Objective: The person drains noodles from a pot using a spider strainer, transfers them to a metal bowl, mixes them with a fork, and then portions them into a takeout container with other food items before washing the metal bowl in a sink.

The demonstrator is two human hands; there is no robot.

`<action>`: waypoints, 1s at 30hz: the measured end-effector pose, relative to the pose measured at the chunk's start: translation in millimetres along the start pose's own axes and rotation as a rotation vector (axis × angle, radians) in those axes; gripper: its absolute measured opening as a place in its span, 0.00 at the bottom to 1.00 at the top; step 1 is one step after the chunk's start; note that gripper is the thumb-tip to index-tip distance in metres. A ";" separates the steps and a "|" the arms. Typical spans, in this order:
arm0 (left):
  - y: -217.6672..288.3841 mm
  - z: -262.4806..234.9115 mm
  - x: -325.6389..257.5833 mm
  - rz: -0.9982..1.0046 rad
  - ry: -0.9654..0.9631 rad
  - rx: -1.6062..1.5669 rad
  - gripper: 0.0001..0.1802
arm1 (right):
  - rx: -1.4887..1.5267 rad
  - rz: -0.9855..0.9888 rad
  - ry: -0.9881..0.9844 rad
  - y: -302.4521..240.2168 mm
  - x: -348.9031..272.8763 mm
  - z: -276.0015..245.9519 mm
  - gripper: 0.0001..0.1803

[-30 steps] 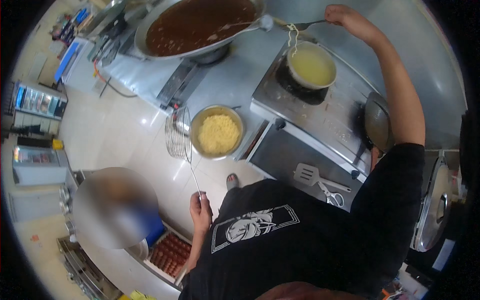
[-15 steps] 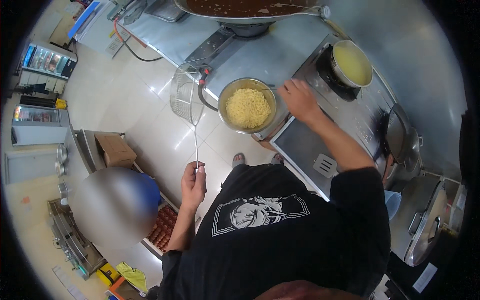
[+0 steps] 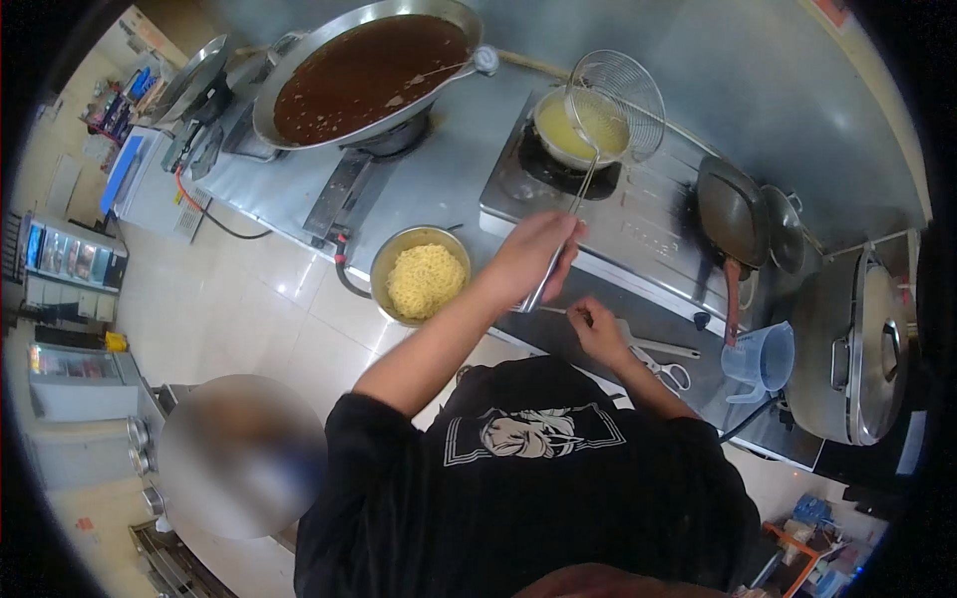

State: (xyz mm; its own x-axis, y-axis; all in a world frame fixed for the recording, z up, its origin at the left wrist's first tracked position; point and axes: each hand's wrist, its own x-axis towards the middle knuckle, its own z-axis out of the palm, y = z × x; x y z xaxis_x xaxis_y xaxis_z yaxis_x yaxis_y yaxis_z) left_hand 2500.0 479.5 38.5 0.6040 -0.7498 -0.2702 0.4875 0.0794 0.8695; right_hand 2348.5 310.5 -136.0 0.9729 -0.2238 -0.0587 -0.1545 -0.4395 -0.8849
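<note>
My left hand (image 3: 538, 257) is closed round the metal handle of a wire strainer (image 3: 638, 112). The strainer's basket hangs tilted over the pot (image 3: 574, 160) of pale yellow liquid; whether it touches the rim I cannot tell. Lower and to the right, my right hand (image 3: 601, 334) has its fingers pinched together beside the worktop's front edge. A thin pale thing shows at those fingertips, too small to name. To the left of my left forearm is a metal bowl (image 3: 379, 304) heaped with yellow noodles (image 3: 427, 279).
A large wok (image 3: 261, 120) of dark brown liquid stands at the back left. On the right are a frying pan (image 3: 726, 204), a clear measuring jug (image 3: 763, 357), scissors (image 3: 678, 375) and a big lidded pot (image 3: 847, 349). Another person (image 3: 244, 453) is at the left.
My left hand has swung the strainer from the left, over the floor, rightward to above the pot. My right hand has drawn back from the noodle bowl. The view has turned right.
</note>
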 end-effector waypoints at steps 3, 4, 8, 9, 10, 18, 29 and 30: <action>-0.7 9.5 71.9 0.011 -0.036 -0.051 0.18 | 0.047 0.003 0.014 0.6 -12.2 -11.0 0.09; -6.5 2.1 84.5 -0.019 -0.023 -0.146 0.18 | 0.091 0.049 -0.007 -4.7 -13.6 -11.8 0.09; -5.3 -12.3 106.6 -0.181 0.036 -0.370 0.21 | 0.141 0.087 -0.049 2.1 -19.8 -12.2 0.10; -7.5 -21.1 110.4 -0.185 -0.013 -0.352 0.26 | 0.141 0.091 -0.073 3.7 -20.5 -12.1 0.10; -8.1 -23.2 111.5 -0.185 0.010 -0.371 0.26 | 0.116 0.084 -0.091 5.0 -19.4 -11.8 0.10; -21.1 -19.8 95.9 -0.154 0.281 -0.152 0.30 | 0.037 0.148 -0.119 11.5 -14.4 6.0 0.12; -2.0 -53.7 58.1 -0.051 0.332 -0.243 0.40 | 0.342 0.442 0.041 -14.0 -28.8 60.0 0.13; 3.9 -67.1 40.0 0.025 0.366 -0.148 0.37 | 0.338 0.437 0.063 -17.5 -23.0 65.3 0.13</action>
State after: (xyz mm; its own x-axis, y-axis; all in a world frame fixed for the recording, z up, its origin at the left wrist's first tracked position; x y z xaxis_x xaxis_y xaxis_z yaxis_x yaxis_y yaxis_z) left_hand 2568.4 493.9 3.3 0.7886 -0.4646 -0.4029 0.5396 0.2086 0.8156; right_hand 2340.1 380.1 -149.3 0.8170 -0.3785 -0.4349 -0.4675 0.0067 -0.8840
